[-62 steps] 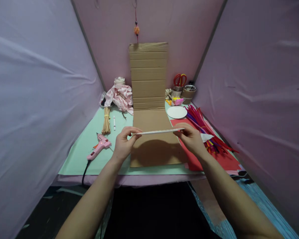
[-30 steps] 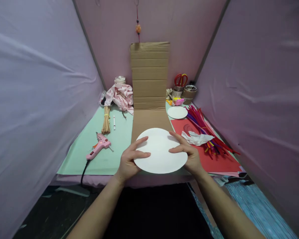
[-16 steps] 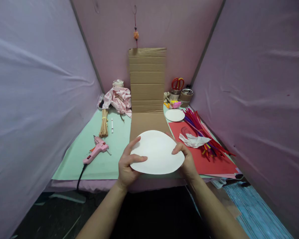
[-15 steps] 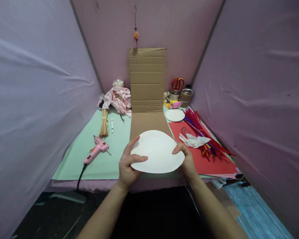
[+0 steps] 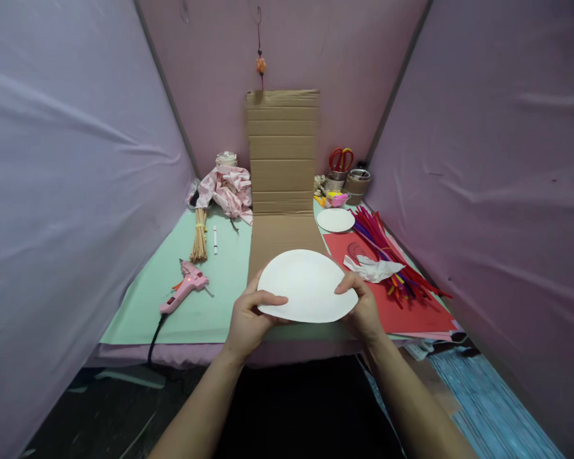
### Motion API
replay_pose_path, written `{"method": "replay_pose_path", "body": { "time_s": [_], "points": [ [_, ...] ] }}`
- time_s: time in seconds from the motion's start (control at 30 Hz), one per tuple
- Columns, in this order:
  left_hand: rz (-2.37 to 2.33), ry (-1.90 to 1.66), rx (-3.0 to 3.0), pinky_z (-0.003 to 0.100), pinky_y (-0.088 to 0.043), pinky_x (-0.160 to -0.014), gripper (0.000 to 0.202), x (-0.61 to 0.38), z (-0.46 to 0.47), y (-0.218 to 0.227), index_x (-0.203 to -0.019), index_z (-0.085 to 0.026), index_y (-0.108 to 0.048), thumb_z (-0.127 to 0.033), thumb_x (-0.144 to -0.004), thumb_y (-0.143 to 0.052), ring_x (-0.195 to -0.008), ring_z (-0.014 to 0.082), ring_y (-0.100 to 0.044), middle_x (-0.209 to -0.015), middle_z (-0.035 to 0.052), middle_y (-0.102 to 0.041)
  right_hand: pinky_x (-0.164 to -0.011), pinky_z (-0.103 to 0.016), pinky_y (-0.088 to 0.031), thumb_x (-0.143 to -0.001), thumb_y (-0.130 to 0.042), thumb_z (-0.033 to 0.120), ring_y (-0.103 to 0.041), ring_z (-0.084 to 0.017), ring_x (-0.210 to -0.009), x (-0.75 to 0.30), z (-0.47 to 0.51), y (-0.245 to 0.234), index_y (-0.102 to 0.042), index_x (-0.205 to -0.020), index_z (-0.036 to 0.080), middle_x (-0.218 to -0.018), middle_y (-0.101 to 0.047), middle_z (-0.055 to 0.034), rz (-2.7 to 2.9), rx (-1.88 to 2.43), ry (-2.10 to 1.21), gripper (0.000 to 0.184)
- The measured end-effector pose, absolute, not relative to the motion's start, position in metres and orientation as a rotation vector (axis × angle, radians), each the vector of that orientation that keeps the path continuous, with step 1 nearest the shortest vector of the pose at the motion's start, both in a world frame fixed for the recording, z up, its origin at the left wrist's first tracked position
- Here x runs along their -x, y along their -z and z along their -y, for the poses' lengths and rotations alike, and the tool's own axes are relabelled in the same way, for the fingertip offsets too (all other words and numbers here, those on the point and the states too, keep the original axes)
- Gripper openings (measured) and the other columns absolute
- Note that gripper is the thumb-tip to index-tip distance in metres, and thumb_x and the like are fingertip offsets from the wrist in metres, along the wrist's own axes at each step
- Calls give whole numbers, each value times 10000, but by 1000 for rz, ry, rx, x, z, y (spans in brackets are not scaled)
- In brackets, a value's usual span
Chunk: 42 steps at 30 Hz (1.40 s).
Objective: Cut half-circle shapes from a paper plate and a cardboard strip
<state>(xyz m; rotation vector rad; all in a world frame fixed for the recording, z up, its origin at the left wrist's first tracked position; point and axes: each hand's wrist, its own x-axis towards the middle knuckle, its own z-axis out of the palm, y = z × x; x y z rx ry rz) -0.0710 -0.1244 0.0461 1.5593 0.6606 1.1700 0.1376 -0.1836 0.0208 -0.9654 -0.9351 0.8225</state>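
Observation:
I hold a white paper plate (image 5: 306,285) flat in front of me, above the near edge of the table. My left hand (image 5: 249,319) grips its left rim, thumb on top and fingers underneath. My right hand (image 5: 361,306) grips the right rim the same way. Under the plate lies a brown cardboard sheet (image 5: 280,233) that bends up against the back wall.
A pink glue gun (image 5: 184,287) with its cord lies on the green mat (image 5: 172,306) at left, beside a stick bundle (image 5: 201,233) and a pen (image 5: 215,239). At right are red paper (image 5: 411,312), pipe cleaners (image 5: 387,245), crumpled white paper (image 5: 370,268), a smaller white disc (image 5: 335,220), scissors (image 5: 340,159) in a cup.
The plate went from held edge-on to lying flat facing up, and came nearer to me. In the last half second it tipped slightly, and my left fingers slid further under the rim.

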Motion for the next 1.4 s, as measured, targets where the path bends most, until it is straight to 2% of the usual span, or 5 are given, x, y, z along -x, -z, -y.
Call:
{"method": "replay_pose_path", "body": {
  "time_s": [0.33,0.53,0.7,0.93,1.4],
  "points": [
    [-784,-1360,-1613,474,-393,-1023,172,69,127,-31,-620,-218,-694,-361,-688,-762,-1197,308,-537,-1249,84,-618,-986,-498,-400,-644,-746,486,-616,-303,-1069,-129,179,-30,-461,-589,250,-1061,-700,-79,973,1017,-751,375],
    [-902,-1420,-1525,409,-433,-966,321,60,129,-29,-545,-190,-589,-410,-753,-696,-1147,305,-565,-1205,105,-640,-884,-432,-471,-681,-748,438,-624,-279,-1030,-118,174,-42,-402,-543,234,-1034,-702,-74,831,964,-795,425],
    [-946,-1477,-1447,369,-459,-926,268,52,131,-31,-642,-191,-652,-425,-771,-682,-1095,277,-586,-1152,91,-656,-808,-376,-500,-694,-744,419,-606,-284,-1040,-113,173,-45,-377,-553,223,-1177,-650,-96,749,1067,-760,440],
    [-1030,-1496,-1572,272,-460,-730,225,55,134,-44,-614,-199,-668,-363,-765,-700,-797,171,-581,-837,22,-616,-574,-250,-411,-686,-746,405,-485,-126,-603,-112,174,-40,-350,-546,217,-728,-585,4,667,1116,-723,460],
    [-1047,-1540,-1595,236,-428,-698,283,54,143,-45,-560,-174,-550,-299,-764,-702,-732,127,-548,-774,2,-569,-552,-215,-345,-684,-759,371,-424,-101,-599,-110,181,-44,-372,-538,192,-676,-523,25,732,1167,-543,450]
  ]
}}
